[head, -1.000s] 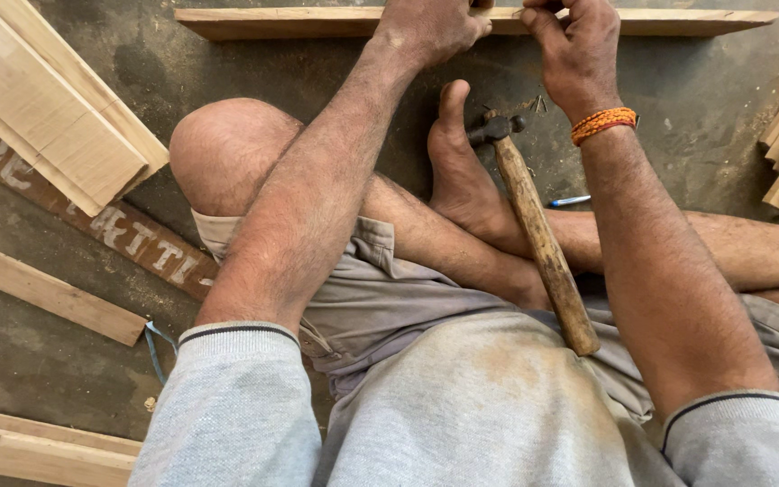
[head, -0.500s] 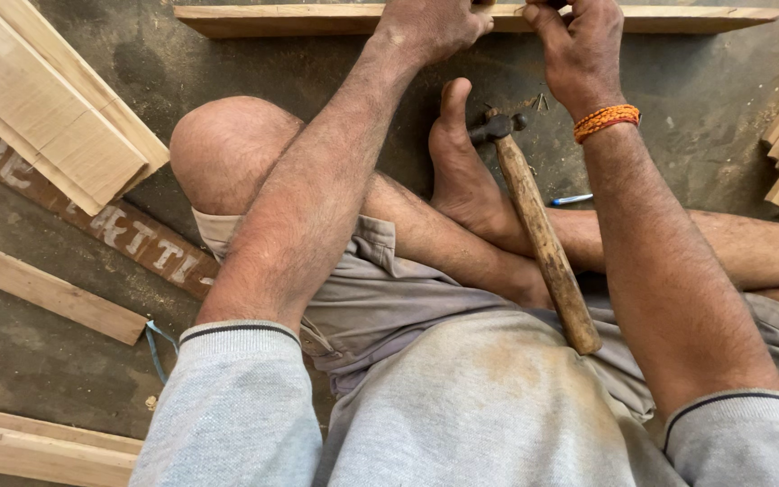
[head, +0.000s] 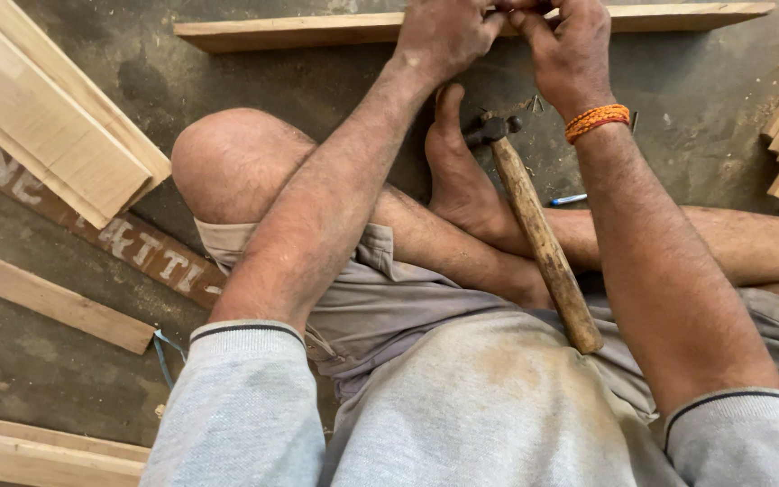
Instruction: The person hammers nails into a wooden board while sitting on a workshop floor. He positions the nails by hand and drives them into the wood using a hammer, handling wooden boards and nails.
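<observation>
1. Wooden strip (head: 317, 31), head view: a long pale length of timber lying flat on the grey floor (head: 696, 99), directly under the fingertips of both hands at the top edge of the frame.
2. Left hand (head: 444, 36): fingers curled and drawn together at the strip's near edge, tips meeting those of the other hand. Whether they pinch something small cannot be told, as the frame edge cuts the fingertips.
3. Right hand (head: 565, 50): fingers bent and closed toward the left hand's tips over the same spot on the strip; an orange thread band (head: 599, 121) circles the wrist. Its contents likewise cannot be told.
4. Hammer (head: 538, 230): unheld, head just below the right hand's fingers beside the bare foot (head: 457, 171), wooden handle running back onto the lap.
5. Small nails (head: 534, 105): scattered loose on the floor just below the fingers, near the hammer head.
6. Judged risks: the loosely propped hammer could roll off the lap; loose nails lie close to the bare foot; with both sets of fingertips crowded on one point, any small piece held there could slip and drop.
</observation>
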